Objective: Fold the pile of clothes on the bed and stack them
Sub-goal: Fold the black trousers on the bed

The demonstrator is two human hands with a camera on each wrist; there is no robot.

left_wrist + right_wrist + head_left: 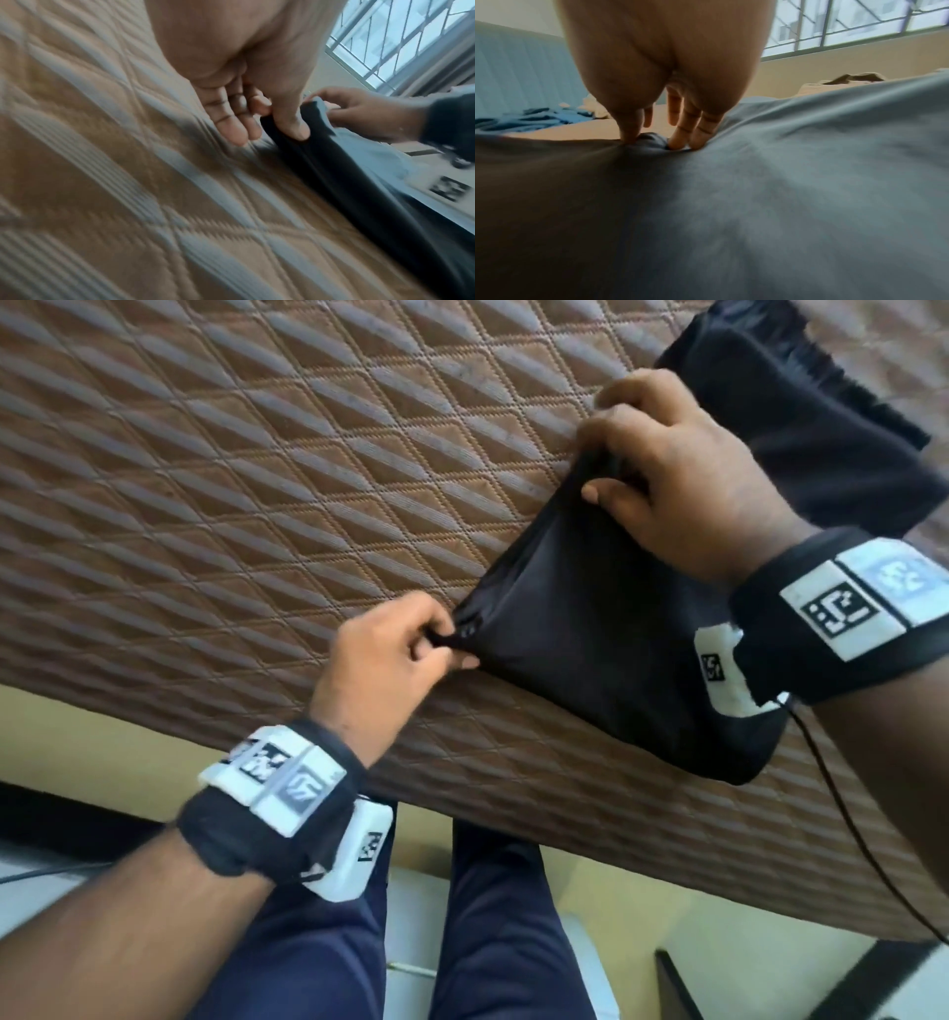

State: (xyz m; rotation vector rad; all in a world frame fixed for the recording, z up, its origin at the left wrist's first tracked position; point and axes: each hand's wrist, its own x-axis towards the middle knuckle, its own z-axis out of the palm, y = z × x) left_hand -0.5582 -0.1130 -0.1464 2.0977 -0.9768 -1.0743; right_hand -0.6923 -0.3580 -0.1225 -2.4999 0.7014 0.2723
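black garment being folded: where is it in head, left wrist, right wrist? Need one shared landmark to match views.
Head: the black garment lies right of centre on the quilted mattress, its corners pinched by the left hand and right hand.
Left wrist: right side, running from the thumb down to the lower right corner.
Right wrist: fills the lower part of the picture, bunched under the fingertips.
Shared landmark: the quilted mattress; the barred window shows in both wrist views only.

We count one brown quilted mattress (pixel 257 480). On it, two black garments: one (pixel 590 660) at its near edge, another (pixel 821 428) farther in. Two hands: left hand (pixel 395 654), right hand (pixel 683 474). Two wrist bands.
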